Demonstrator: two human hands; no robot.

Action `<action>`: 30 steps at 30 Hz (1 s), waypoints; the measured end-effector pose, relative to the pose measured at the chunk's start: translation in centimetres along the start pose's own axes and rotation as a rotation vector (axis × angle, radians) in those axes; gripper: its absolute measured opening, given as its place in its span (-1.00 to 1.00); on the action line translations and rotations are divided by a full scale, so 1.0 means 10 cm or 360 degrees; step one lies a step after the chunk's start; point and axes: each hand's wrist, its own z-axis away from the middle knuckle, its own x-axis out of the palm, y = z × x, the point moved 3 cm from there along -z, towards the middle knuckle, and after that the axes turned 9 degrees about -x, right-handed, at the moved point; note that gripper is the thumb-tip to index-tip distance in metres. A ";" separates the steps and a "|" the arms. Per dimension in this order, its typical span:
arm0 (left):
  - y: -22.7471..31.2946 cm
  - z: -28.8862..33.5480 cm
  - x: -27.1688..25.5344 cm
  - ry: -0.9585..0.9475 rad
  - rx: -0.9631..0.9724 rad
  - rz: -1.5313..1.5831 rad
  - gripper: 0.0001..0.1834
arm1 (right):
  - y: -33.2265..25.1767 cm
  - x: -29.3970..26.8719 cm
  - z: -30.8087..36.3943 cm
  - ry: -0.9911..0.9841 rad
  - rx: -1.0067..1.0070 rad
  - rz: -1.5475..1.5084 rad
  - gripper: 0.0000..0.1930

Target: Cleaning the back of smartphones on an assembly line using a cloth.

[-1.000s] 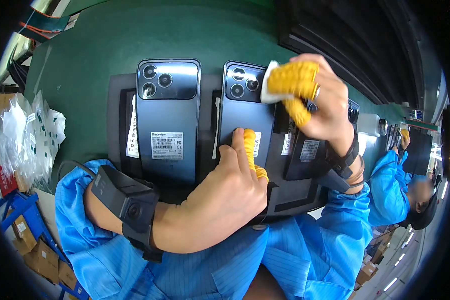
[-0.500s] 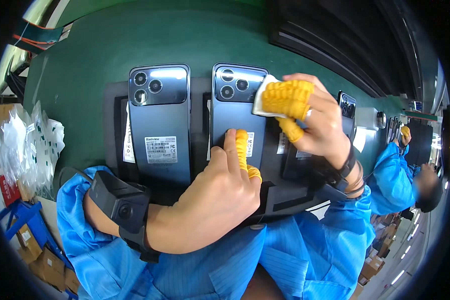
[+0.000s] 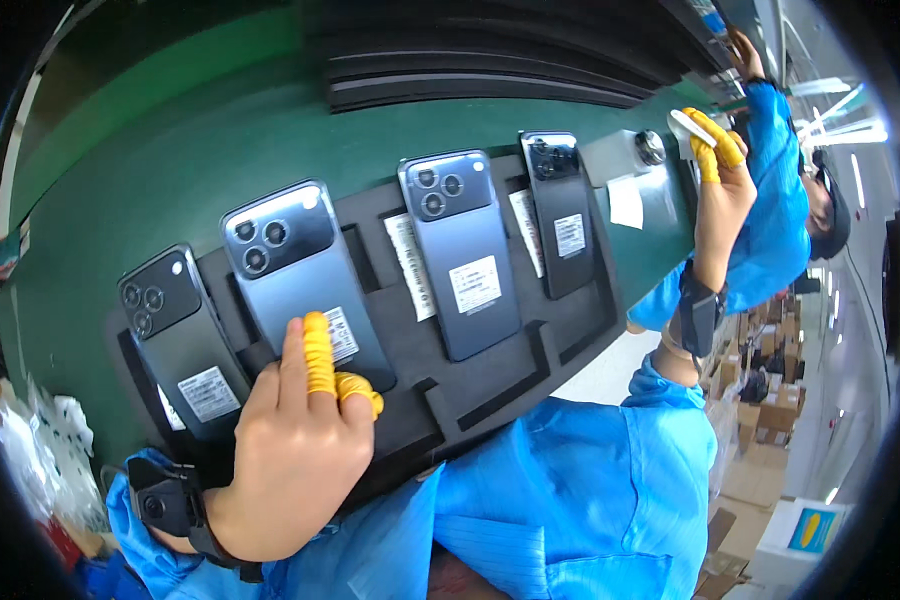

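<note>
Several dark blue-grey smartphones lie camera side up in a black foam tray [image 3: 480, 385]. My left hand [image 3: 305, 450], with yellow finger cots, rests outstretched fingertips on the back of the second phone from the left [image 3: 300, 265], partly covering its white label. The leftmost phone [image 3: 160, 320] is beside that hand. To its right are a third phone [image 3: 460, 255] and a fourth phone [image 3: 560, 205]. My right hand [image 3: 722, 185], also in yellow finger cots, is raised beyond the tray's right end, closed on a folded white wiping cloth [image 3: 686, 127].
A translucent bottle with a metallic top [image 3: 612, 157] stands beyond the tray, near a white sheet [image 3: 625, 203]. Black trays [image 3: 470, 75] are stacked behind. At the right is a co-worker in blue [image 3: 782, 190]. Clear plastic bags [image 3: 45, 460] lie at the far left.
My right hand has left the phone with the cloth, moving far to the right. My left fingers still touch a phone. The view has swung right and tilted, showing more of the tray.
</note>
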 end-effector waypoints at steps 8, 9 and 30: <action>0.00 -0.03 0.03 -0.0038 0.0069 0.0088 -0.74 | 0.31 -0.12 0.18 -0.0032 -0.0146 0.0747 -0.76; 0.00 0.03 -0.01 -0.0006 0.0040 0.0051 -0.74 | 0.33 -0.02 0.16 -0.0064 -0.0219 0.0732 -0.77; 0.01 0.04 0.02 -0.0024 0.0044 0.0086 -0.68 | 0.19 -0.01 0.25 -0.0203 -0.0223 0.0740 -0.75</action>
